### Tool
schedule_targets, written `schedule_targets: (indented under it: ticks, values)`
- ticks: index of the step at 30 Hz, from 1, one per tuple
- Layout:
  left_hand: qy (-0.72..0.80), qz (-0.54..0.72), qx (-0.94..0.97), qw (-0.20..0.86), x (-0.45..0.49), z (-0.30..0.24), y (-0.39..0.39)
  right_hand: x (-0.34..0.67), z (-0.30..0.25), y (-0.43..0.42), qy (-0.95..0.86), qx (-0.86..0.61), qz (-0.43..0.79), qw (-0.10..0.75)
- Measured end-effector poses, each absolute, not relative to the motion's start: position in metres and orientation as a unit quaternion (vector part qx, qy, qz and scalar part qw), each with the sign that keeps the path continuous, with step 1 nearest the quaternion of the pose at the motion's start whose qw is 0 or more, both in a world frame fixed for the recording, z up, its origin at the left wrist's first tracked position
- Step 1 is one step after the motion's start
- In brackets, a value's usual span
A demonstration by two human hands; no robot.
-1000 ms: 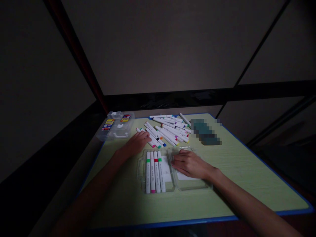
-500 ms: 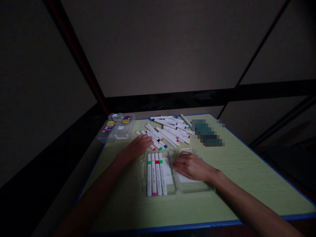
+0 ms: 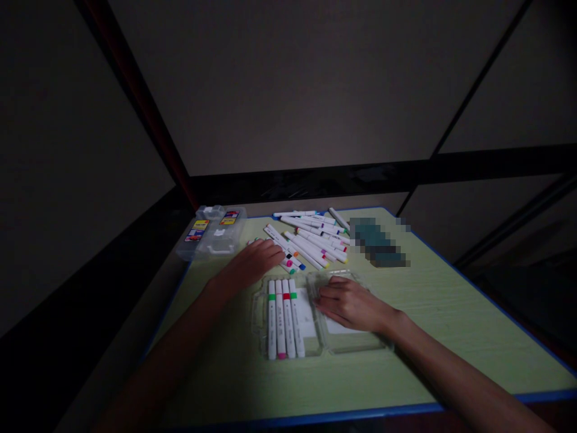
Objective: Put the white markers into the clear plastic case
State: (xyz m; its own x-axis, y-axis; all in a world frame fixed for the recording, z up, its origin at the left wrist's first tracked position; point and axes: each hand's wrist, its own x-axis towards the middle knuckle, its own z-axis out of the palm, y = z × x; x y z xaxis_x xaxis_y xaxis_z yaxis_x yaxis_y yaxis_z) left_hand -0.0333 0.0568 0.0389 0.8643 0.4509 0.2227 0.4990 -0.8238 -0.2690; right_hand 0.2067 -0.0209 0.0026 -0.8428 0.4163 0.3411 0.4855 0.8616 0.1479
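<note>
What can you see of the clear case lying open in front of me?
The case is clear plastic, two shallow joined halves lying open and flat on the green table. Its left half holds four white markers side by side, banded green and red or pink. A white sheet shows inside. The right hand rests flat on its right half.

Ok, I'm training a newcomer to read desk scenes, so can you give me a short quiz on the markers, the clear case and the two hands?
1. How many markers lie inside the open clear case?
2. True or false: the right hand rests flat on the half of the case without markers.
3. The left hand lies: A) on the loose markers beyond the case; B) inside the case; C) on top of the right hand.

Key: 1. four; 2. true; 3. A.
</note>
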Motion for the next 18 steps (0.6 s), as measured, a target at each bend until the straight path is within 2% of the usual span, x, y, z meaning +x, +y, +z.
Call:
schedule_targets:
  ticks: [3, 7, 10, 14, 18]
  values:
    - [-0.245, -0.167, -0.944, 0.141, -0.032, 0.052, 0.049, 0.206, 0.003, -0.021, -0.953, -0.236, -0.113, 0.151]
    - [-0.257, -0.353, -0.9, 0.018, -0.029, 0.066, 0.041, 0.207, 0.002, -0.021, -0.953, -0.24, -0.107, 0.152]
    - [-0.292, -0.455, -0.832, -0.127, -0.025, 0.069, 0.04, 0.208, 0.001, -0.021, -0.953, -0.243, -0.107, 0.148]
    - [-0.309, -0.556, -0.667, -0.388, -0.017, 0.065, 0.043, 0.208, 0.0, -0.021, -0.953, -0.243, -0.102, 0.149]
    - [-0.303, -0.574, -0.543, -0.532, -0.009, 0.057, 0.044, 0.207, 0.001, -0.021, -0.951, -0.241, -0.1, 0.164]
